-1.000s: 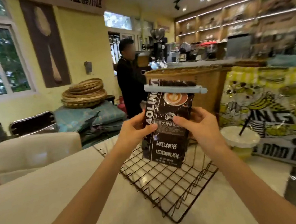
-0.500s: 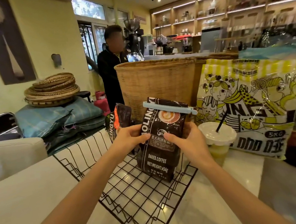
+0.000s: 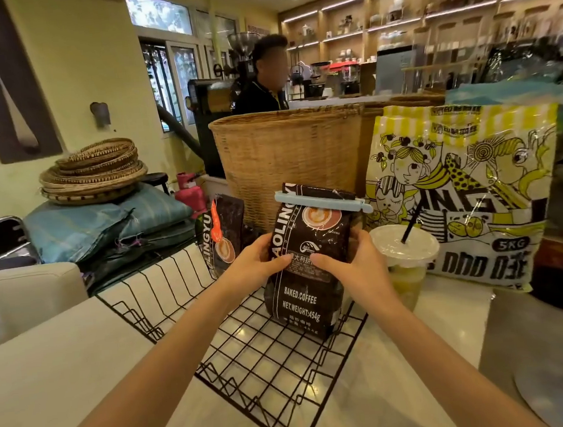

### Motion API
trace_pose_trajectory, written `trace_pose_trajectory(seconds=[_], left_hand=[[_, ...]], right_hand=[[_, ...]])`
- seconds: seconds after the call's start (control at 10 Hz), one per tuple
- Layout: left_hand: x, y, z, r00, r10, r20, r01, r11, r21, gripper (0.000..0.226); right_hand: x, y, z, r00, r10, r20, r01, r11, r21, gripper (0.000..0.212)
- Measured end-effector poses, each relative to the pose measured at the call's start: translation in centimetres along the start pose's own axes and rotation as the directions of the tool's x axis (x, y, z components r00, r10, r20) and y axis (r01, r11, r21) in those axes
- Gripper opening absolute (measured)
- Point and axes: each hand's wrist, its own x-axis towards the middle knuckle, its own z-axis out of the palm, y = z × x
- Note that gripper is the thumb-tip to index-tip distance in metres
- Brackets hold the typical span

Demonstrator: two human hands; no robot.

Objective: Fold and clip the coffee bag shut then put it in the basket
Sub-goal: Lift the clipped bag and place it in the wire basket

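- Both hands are wrapped around the middle of the coffee bag (image 3: 307, 262): left hand (image 3: 256, 267) on its left edge with the thumb across the front, right hand (image 3: 354, 265) on the right edge, thumb on the label too. So it's pinched between the two palms, upright.
- Bag sits at the far right part of the wire basket (image 3: 251, 347), bottom looks like it's touching the grid or just about, hard to tell for sure.
- If I were doing this bit: lower it straight, let the flat base settle on the wires before loosening the grip, or it'll probably tip over. Watch the lidded cup (image 3: 405, 260) with the straw, it's just beside the right hand.
- Folding and clipping look done: top is rolled over and a pale blue clip (image 3: 322, 200) runs across it, sticking out past the right edge.
- The bag itself: dark brown, glossy, a bit crinkled, latte picture near the top, white print reading "BAKED.COFFEE".
- Another similar bag (image 3: 224, 239) stands at the basket's back edge, near but apart.
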Motion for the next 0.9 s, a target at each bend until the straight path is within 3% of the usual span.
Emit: trace_pose_trajectory(seconds=[0.3, 0.5, 0.6, 0.7, 0.9], left_hand=[[-0.4, 0.1, 0.4, 1.000, -0.012, -0.007, 0.013, 0.993, 0.116, 0.059], [-1.6, 0.5, 0.4, 0.999, -0.011, -0.053, 0.024, 0.970, 0.243, 0.074], [-3.2, 1.6, -0.2, 0.980, 0.081, -0.181, -0.018, 0.946, 0.324, 0.074], [-6.3, 3.2, -1.5, 0.930, 0.209, -0.303, -0.086, 0.924, 0.372, 0.064], [-14.8, 6.2, -5.8, 0.774, 0.359, -0.522, -0.163, 0.909, 0.382, 0.032]], right_hand=[[-0.6, -0.2, -0.1, 1.000, -0.028, -0.006, 0.028, 1.000, -0.003, 0.071], [-2.7, -1.4, 0.1, 0.958, -0.137, -0.251, 0.123, 0.990, -0.069, 0.059], [-3.7, -3.2, 0.9, 0.964, -0.198, -0.177, 0.195, 0.980, -0.036, 0.046], [-5.0, -5.9, 1.9, 0.967, -0.251, -0.049, 0.255, 0.958, 0.134, 0.035], [-9.0, -12.0, 5.2, 0.869, -0.488, 0.078, 0.434, 0.830, 0.351, 0.007]])
